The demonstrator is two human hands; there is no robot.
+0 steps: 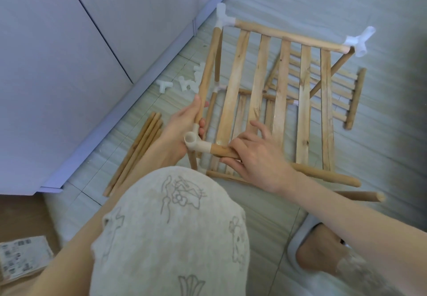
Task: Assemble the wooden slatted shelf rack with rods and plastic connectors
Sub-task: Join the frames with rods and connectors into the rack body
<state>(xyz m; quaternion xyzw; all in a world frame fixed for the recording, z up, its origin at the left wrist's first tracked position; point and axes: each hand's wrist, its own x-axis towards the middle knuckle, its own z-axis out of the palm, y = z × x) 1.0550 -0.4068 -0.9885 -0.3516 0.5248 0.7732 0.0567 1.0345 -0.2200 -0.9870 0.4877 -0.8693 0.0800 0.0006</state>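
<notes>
Head view: one slatted shelf (pixel 277 92) with six slats, long axes running away from the person, stands raised over the floor (pixel 265 2). Left hand (pixel 182 122) grips the left side rod (pixel 208 73); right hand (pixel 254 154) grips the near rod (pixel 221 151). Three corner connectors fitted; four spare rods (pixel 136 152) lie at left.

From my remote view: two hands, left hand (pixel 182 122), right hand (pixel 256 154). Five slats (pixel 258 83) in top shelf panel (pixel 286 39). Three fitted corner connectors (pixel 196 144). Loose connectors (pixel 184 83) on floor, count unclear. Spare rods bundle (pixel 136 152), about four. One slipper (pixel 302 244).
</notes>
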